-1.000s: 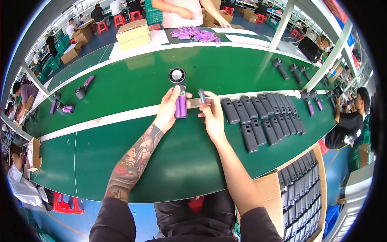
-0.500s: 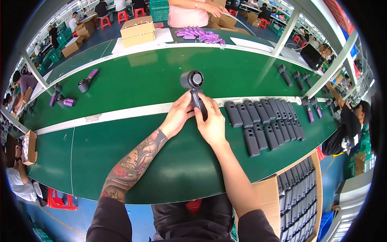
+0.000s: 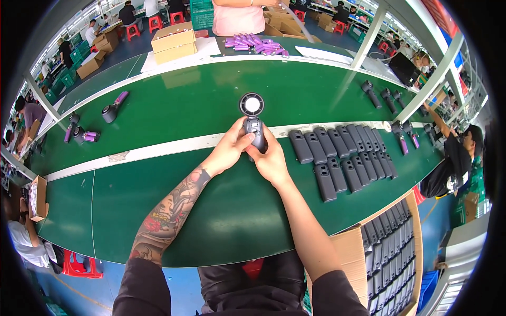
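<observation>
Fan [image 3: 251, 105] is upright in front of me, between my two hands over the middle of the table [image 3: 174, 113], its round head tipped to show the pale centre and dark ring. I have the left hand [image 3: 227, 151] clamped on the handle [image 3: 254, 128] from one side and the right hand [image 3: 271, 157] clamped on it from the other, so the grip is closed on both sides, with the thumbs near each other low on the handle. I see dark shells [image 3: 330, 185] lying in two rows just beside the right hand, close to a white strip [image 3: 158, 149] that crosses the table. Well to the left lie part-built fans [image 3: 109, 113] with purple cells showing. Across from me, a heap of purple cells [image 3: 254, 44] lies near a co-worker in pink [image 3: 238, 20]. At my lower right, a box [image 3: 349, 258] holds rows of dark pieces.
</observation>
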Motion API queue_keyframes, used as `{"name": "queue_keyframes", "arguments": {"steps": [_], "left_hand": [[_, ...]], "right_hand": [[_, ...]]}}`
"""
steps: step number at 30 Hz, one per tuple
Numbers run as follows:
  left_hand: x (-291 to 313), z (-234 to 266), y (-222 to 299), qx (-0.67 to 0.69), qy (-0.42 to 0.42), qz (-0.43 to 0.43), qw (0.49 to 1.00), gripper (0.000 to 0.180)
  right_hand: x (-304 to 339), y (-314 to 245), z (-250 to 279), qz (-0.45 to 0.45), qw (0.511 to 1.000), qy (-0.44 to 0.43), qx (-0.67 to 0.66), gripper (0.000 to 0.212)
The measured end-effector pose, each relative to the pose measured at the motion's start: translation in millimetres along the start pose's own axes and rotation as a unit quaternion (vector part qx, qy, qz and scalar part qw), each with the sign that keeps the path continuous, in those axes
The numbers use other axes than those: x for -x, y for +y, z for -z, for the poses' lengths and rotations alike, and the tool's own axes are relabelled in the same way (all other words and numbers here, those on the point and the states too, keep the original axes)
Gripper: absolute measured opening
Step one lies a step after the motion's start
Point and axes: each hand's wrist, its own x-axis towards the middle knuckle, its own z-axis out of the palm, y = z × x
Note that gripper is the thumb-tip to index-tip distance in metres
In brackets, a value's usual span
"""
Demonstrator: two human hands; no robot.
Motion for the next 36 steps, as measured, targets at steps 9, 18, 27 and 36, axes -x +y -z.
{"name": "queue_keyframes", "arguments": {"steps": [9,18,27,36], "left_hand": [[6.3,-14.0,9.2,0.035,-0.012,-0.011,0.999,0.058],[3.2,-10.5,8.7,-0.014,-0.029,0.008,0.999,0.056],[9.8,-18.8,20.6,0.102,-0.013,0.015,0.995,0.049],[0.2,-3.2,-5.3,0.132,0.121,0.020,0.984,0.033]], "right_hand": [[6.5,-7.2,-0.2,0.049,0.999,0.005,-0.020,0.066],[5.3,-6.1,-2.6,0.044,0.999,0.012,-0.003,0.052],[-7.6,-4.1,26.6,-0.199,0.774,-0.095,-0.593,0.029],[-4.9,-20.3,24.6,-0.248,0.860,-0.058,-0.442,0.029]]}}
